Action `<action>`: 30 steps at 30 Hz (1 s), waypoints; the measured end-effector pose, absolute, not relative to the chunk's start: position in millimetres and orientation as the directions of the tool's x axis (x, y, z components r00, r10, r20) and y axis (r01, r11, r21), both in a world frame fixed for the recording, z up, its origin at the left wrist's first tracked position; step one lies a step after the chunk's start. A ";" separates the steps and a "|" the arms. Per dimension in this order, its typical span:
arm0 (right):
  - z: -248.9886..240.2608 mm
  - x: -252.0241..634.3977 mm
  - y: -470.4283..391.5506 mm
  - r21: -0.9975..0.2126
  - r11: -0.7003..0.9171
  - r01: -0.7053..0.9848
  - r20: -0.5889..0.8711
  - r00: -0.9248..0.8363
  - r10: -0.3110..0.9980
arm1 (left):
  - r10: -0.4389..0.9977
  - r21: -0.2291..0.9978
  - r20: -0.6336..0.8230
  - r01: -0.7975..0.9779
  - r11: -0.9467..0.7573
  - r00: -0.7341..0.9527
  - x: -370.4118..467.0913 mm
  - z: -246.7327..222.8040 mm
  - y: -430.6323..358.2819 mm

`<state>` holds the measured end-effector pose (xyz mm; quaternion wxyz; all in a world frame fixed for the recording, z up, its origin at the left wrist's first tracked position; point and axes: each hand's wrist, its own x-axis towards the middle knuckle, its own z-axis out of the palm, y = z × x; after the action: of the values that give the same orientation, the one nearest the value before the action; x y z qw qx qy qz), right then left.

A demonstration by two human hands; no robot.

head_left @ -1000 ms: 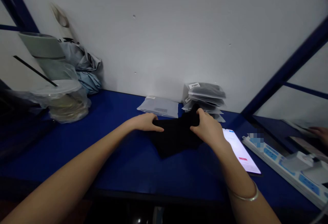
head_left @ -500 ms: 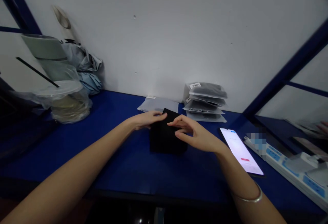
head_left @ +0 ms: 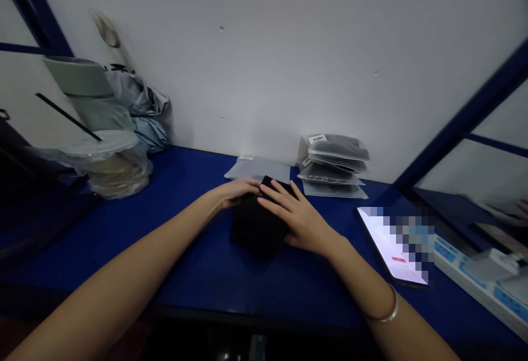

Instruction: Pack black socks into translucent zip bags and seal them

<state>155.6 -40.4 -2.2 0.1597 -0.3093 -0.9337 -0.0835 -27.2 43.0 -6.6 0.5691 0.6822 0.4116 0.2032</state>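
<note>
A black folded item [head_left: 258, 226], seemingly cloth, lies on the blue table in front of me; its dark surface hides the folds. My left hand [head_left: 239, 191] grips it at the far left edge, the fingers partly hidden behind it. Across its upper right side my right hand [head_left: 299, 215] rests flat, fingers stretched and slightly spread. Just beyond the item is a flat frosted bag [head_left: 259, 168] with a white label. A stack of frosted bags [head_left: 334, 165] with dark contents stands to its right.
At right are a phone [head_left: 388, 245] with a lit screen and a white power strip [head_left: 474, 278]. A bagged cup [head_left: 111, 157] with a black straw, a green tumbler [head_left: 80, 77] and an umbrella [head_left: 138, 94] stand at left. A wall [head_left: 268, 64] closes the back.
My right hand has gone from curled above the black item to lying flat on it. The item has turned and shifted slightly left. My left hand keeps hold of its edge.
</note>
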 end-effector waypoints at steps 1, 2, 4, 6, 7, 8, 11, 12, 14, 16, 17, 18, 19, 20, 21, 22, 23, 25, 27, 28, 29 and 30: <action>-3.1 152.5 -41.6 0.087 0.814 0.574 0.367 -0.778 0.510 | 0.769 0.956 -0.206 0.292 0.027 0.605 -26.1 -7.3 41.6; -4.2 150.6 -42.2 0.108 0.829 0.548 0.383 -0.793 0.475 | 0.746 0.966 -0.223 0.242 0.085 0.628 -24.7 -8.2 40.4; -6.9 149.7 -41.8 0.128 0.841 0.526 0.408 -0.800 0.439 | 0.741 0.977 -0.210 0.162 0.137 0.638 -21.4 -10.1 39.7; -9.8 151.1 -40.1 0.138 0.830 0.540 0.414 -0.793 0.447 | 0.801 0.987 -0.151 0.136 0.087 0.580 -19.0 -12.2 41.8; -11.2 152.0 -39.0 0.142 0.821 0.553 0.408 -0.788 0.460 | 0.848 0.987 -0.101 0.159 0.021 0.520 -18.8 -13.4 43.9; -12.6 153.0 -37.8 0.146 0.813 0.564 0.401 -0.785 0.473 | 0.896 0.974 -0.023 0.212 -0.081 0.444 -19.5 -14.7 46.5; -16.6 155.4 -33.7 0.123 0.801 0.586 0.368 -0.777 0.512 | 0.888 0.720 0.348 0.522 -0.458 0.300 -28.0 -20.1 56.8; -18.1 156.1 -32.3 0.099 0.797 0.596 0.356 -0.769 0.531 | 0.836 0.574 0.437 0.612 -0.543 0.332 -32.4 -22.4 60.4; -21.2 157.0 -29.8 0.035 0.790 0.613 0.338 -0.751 0.567 | 0.773 0.352 0.505 0.725 -0.592 0.385 -41.2 -27.6 66.7; -24.4 157.3 -28.3 -0.027 0.785 0.618 0.335 -0.735 0.590 | 0.778 0.234 0.473 0.793 -0.563 0.413 -47.7 -32.9 71.1; -25.9 157.1 -28.1 -0.050 0.784 0.619 0.340 -0.727 0.596 | 0.795 0.204 0.436 0.813 -0.545 0.423 -49.6 -35.3 72.5; -27.2 156.5 -28.3 -0.067 0.782 0.620 0.347 -0.720 0.601 | 0.809 0.184 0.392 0.824 -0.536 0.438 -50.7 -37.5 73.5; -28.2 155.5 -28.9 -0.080 0.777 0.624 0.355 -0.711 0.607 | 0.818 0.173 0.355 0.828 -0.533 0.453 -50.9 -39.3 74.1; -29.0 154.2 -29.6 -0.089 0.771 0.631 0.364 -0.700 0.614 | 0.822 0.169 0.332 0.829 -0.534 0.462 -50.4 -40.7 74.4; -29.5 152.5 -30.5 -0.097 0.765 0.637 0.373 -0.689 0.621 | 0.822 0.165 0.327 0.829 -0.535 0.466 -49.5 -41.7 74.6; -29.7 150.6 -31.4 -0.106 0.759 0.642 0.380 -0.679 0.628 | 0.820 0.160 0.331 0.828 -0.537 0.467 -48.3 -42.5 74.6; -29.8 148.7 -32.1 -0.115 0.753 0.648 0.390 -0.668 0.634 | 0.817 0.154 0.340 0.830 -0.536 0.465 -47.0 -43.1 74.5; -30.0 145.6 -32.8 -0.132 0.741 0.658 0.415 -0.642 0.644 | 0.820 0.141 0.354 0.841 -0.522 0.450 -44.8 -43.9 73.8; -30.6 144.8 -32.6 -0.158 0.739 0.655 0.449 -0.619 0.645 | 0.828 0.134 0.364 0.856 -0.499 0.426 -44.1 -44.4 71.8; -31.2 145.7 -32.3 -0.183 0.746 0.641 0.476 -0.606 0.637 | 0.833 0.132 0.368 0.863 -0.488 0.414 -44.4 -44.5 70.3; -31.9 147.3 -31.9 -0.216 0.755 0.619 0.516 -0.584 0.627 | 0.834 0.132 0.373 0.867 -0.481 0.406 -45.1 -44.4 68.5; -32.6 149.5 -31.4 -0.255 0.762 0.596 0.570 -0.543 0.616 | 0.833 0.132 0.379 0.867 -0.480 0.403 -46.1 -44.2 66.5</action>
<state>149.5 -31.4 -32.6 0.3307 -0.3450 -0.8783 0.0152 -46.1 66.5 -44.2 -0.0428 0.8364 0.5082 0.2007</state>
